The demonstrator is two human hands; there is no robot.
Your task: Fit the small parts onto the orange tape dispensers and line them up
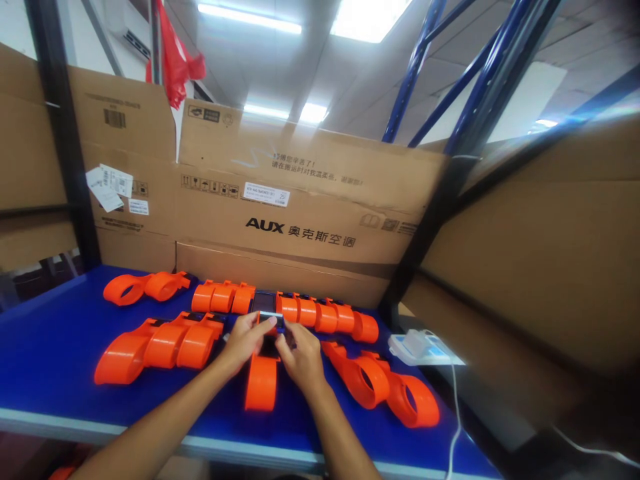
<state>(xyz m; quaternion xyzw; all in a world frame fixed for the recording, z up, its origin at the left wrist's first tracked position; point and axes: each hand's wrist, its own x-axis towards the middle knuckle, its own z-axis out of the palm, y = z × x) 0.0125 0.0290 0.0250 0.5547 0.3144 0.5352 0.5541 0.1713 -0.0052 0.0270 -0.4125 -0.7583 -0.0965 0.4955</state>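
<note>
My left hand (246, 341) is closed on the left side of a small dark device (273, 321) with a pale strip along its far edge. The thumb of that hand lies across the device's top. At the device's right side, my right hand (301, 353) pinches the edge with its fingers bent. Just below my hands is an orange loop-shaped band (261, 383); I cannot tell whether it is joined to the device. A dark rectangular panel (264, 302) lies directly behind the device.
Rows of orange bands (327, 317) lie on the blue tabletop (45, 347), with more bands (163, 343) at left and others (413, 400) at right. A white power strip (417, 348) with a cable sits at the right edge. A cardboard wall (215, 220) stands behind.
</note>
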